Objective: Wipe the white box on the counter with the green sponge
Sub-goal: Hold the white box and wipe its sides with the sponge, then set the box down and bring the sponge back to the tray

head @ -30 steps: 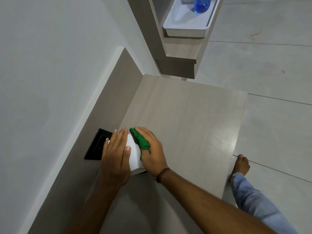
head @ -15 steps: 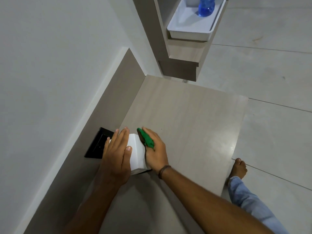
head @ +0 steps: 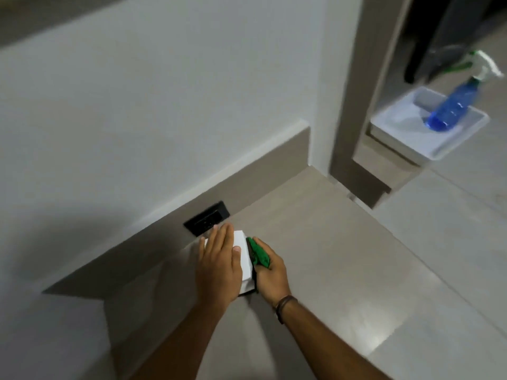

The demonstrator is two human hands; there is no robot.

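Your left hand (head: 218,266) lay flat and open on top of the white box (head: 243,256), fingers extended toward the wall and thumb stretched across the box's upper face, pinning it down. The box stood on the beige worktop (head: 343,264), near the low backsplash (head: 247,185) that ran along the white wall (head: 164,105), and only its right part and near edge showed past your hand. Just behind the box, a black outlet plate (head: 207,222) was set into the backsplash, partly covered by your fingertips.

Your right hand (head: 270,272) was closed around the green sponge (head: 259,255), pressing it against the right side of the box. The sponge poked out between your thumb and fingers as a crumpled green strip, touching the box's side face. A dark band (head: 284,307) circled your right wrist. Both forearms reached in from the bottom of the view, and their shadow fell across the worktop and lower wall to the left.

Well apart from your hands, at upper right, a white tray (head: 406,135) sat on a shelf beside a tall beige panel (head: 354,111). A blue spray bottle (head: 455,105) with a white and green trigger head leaned inside the tray. The whole view was somewhat blurred
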